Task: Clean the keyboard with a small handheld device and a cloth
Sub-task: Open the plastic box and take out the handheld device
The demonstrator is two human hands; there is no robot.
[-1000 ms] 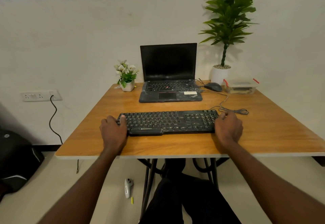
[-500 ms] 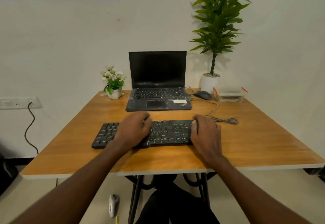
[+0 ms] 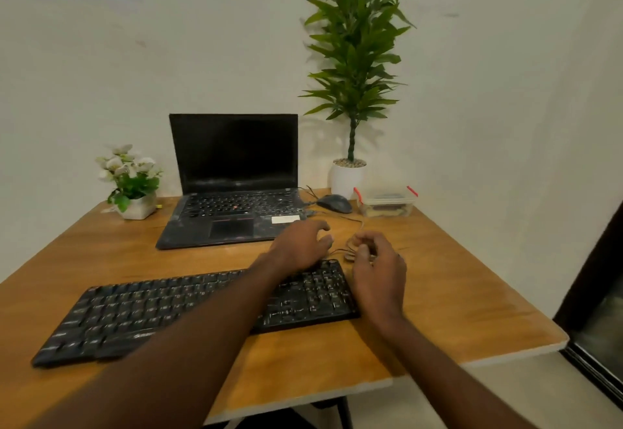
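reaching past the black keyboard [image 3: 141, 314] lying along desk [image 3: 455, 310] front edge, left hand [image 3: 300, 246] fingers spread loose, right hand [image 3: 377, 260] fingers curled around the coiled cable [image 3: 352, 248].

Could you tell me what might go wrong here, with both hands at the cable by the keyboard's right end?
Two risks, as I judge it. The left hand and right hand reach for the bundled cable behind the keyboard; a tug could drag the keyboard or tangle with the mouse cord nearby. The left forearm also crosses over the keys, so it could press or shove the keyboard against the laptop.
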